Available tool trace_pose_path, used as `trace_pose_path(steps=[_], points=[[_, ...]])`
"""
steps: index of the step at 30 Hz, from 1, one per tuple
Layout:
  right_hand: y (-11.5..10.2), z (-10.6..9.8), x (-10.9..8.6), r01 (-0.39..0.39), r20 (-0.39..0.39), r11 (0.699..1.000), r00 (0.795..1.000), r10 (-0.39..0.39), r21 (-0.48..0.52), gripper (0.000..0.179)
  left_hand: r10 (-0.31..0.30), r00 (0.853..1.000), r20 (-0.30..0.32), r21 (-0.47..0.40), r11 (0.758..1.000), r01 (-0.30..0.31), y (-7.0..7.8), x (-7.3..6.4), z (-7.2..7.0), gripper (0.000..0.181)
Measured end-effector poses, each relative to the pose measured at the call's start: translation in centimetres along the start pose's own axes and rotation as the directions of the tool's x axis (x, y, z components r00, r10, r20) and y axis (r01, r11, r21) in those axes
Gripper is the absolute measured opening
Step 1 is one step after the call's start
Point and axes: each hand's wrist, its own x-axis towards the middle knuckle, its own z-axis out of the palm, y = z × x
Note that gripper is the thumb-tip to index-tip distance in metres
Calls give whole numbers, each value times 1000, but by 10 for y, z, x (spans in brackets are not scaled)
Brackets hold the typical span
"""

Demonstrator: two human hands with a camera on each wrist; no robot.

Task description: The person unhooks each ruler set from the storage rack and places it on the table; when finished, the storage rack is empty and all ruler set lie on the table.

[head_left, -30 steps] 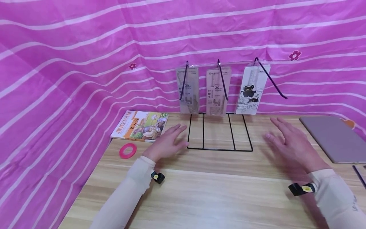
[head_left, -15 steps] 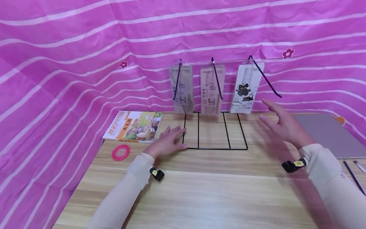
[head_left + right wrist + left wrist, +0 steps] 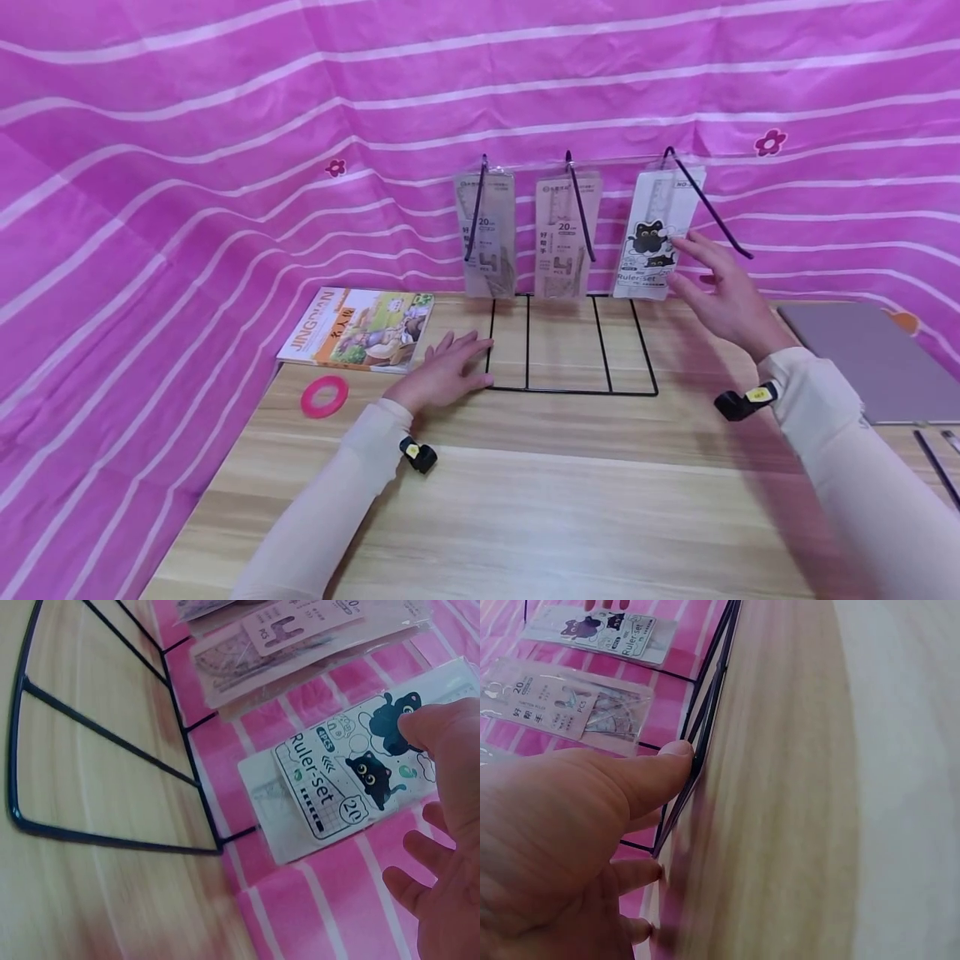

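White rectangular plastic ruler-set packet with black cats point(image 3: 648, 240) hangs at right grip's point(image 3: 726, 302) 10 o'clock; thumb, fingers apart at its edge. Half-second earlier: visible gap. Left grip point(image 3: 442, 375) spread beside black wire rack point(image 3: 568, 391).

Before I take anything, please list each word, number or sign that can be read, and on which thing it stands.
"Ruler-set": right packet
"4PCS": right packet
"NO-", the rest unclear: right packet, top
"20": right packet, middle packet and left packet
"好帮手": middle packet
"PCS": middle packet
"JINGDIAN": book
"名人传": book
Too small or blurred to read: the fine print on all three packets, and any marks on the yellow labels of the left wrist device and right wrist device.
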Motion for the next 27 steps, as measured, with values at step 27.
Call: trace_pose_path(steps=[27], points=[[-11, 10, -3, -2, -204, 997, 979, 18, 78, 41, -25, 1000, 13, 6, 1000, 25, -1, 2, 0, 78]])
